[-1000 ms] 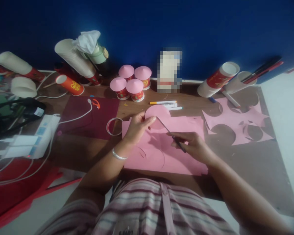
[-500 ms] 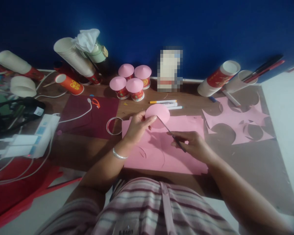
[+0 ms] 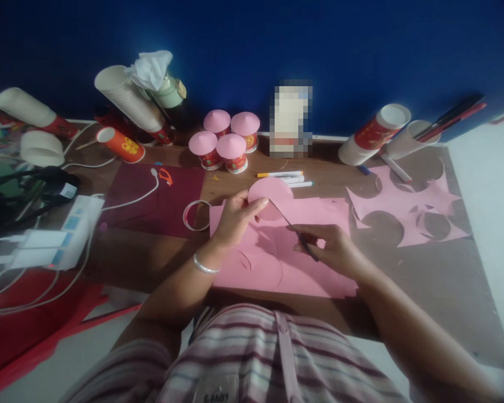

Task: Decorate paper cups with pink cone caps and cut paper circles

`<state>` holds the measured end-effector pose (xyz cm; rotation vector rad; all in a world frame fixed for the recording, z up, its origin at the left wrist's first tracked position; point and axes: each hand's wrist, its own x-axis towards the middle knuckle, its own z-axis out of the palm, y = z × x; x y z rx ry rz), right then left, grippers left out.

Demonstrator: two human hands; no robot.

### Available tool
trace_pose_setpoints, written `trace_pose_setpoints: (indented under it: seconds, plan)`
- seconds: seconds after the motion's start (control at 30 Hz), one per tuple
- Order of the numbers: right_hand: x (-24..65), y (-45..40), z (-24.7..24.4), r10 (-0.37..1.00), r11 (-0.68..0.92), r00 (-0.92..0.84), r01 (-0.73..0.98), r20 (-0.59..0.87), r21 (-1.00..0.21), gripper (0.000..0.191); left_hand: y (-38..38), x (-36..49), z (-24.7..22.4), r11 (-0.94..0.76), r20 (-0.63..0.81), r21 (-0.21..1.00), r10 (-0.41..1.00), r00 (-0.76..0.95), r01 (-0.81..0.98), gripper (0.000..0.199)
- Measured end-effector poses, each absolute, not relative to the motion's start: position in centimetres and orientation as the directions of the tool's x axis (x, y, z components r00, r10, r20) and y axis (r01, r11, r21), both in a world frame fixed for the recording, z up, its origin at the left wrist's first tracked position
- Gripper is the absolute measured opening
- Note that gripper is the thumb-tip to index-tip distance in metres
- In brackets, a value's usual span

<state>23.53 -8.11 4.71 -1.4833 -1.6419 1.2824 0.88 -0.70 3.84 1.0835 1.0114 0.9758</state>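
Observation:
My left hand pinches a round pink paper disc by its left edge, thumb on top. My right hand is closed on dark-handled scissors, whose blades point up and left and reach onto the disc near my left thumb. Whether the blades are parted is too small to tell. Beneath both hands lie large pink paper sheets with thin curved slits or strips on them.
Several red cups wear pink cone tops. Markers and a tape ring lie near the disc. Cut pink scraps are at right, a power strip at left, and stacked paper cups behind.
The pink disc has tilted slightly and shows a little more of its face. Both hands keep nearly the same place and hold.

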Motion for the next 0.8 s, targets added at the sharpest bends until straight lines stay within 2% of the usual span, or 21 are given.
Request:
trace_pose_setpoints:
  seconds: [0.17,0.3,0.37,0.47,0.57,0.67,0.8]
  plan:
    - [23.7,-8.2,4.9,0.963,-0.014,-0.228,0.490,-0.144,-0.872,0.044,-0.6,0.9,4.1,0.201,-0.158,0.961,0.963,0.218,-0.191,0.027]
    - [24.1,-8.4,4.6,0.967,0.076,-0.238,0.612,-0.091,-0.787,0.037,-0.7,0.9,4.5,0.240,-0.176,0.939,0.951,0.255,-0.247,0.024]
    - [24.4,-8.5,4.1,0.968,0.183,-0.250,0.725,-0.006,-0.664,0.035,-0.7,0.9,4.7,0.273,-0.193,0.919,0.941,0.277,-0.286,0.022]
    - [25.1,-8.8,3.5,0.947,0.321,-0.300,0.880,0.115,-0.350,0.033,-0.8,0.8,4.7,0.324,-0.225,0.883,0.927,0.300,-0.340,0.021]
    - [25.9,-9.3,3.3,0.942,0.323,-0.310,0.942,0.130,-0.095,0.030,-1.0,0.6,4.8,0.340,-0.244,0.871,0.926,0.287,-0.355,0.020]
    - [26.9,-9.6,3.4,0.954,0.279,-0.282,0.959,0.107,0.042,0.028,-1.2,0.5,4.8,0.334,-0.247,0.875,0.930,0.272,-0.350,0.020]
    - [28.3,-9.8,3.8,0.955,0.290,-0.295,0.951,0.026,0.109,0.027,-1.7,0.7,4.9,0.333,-0.255,0.885,0.932,0.259,-0.326,0.024]
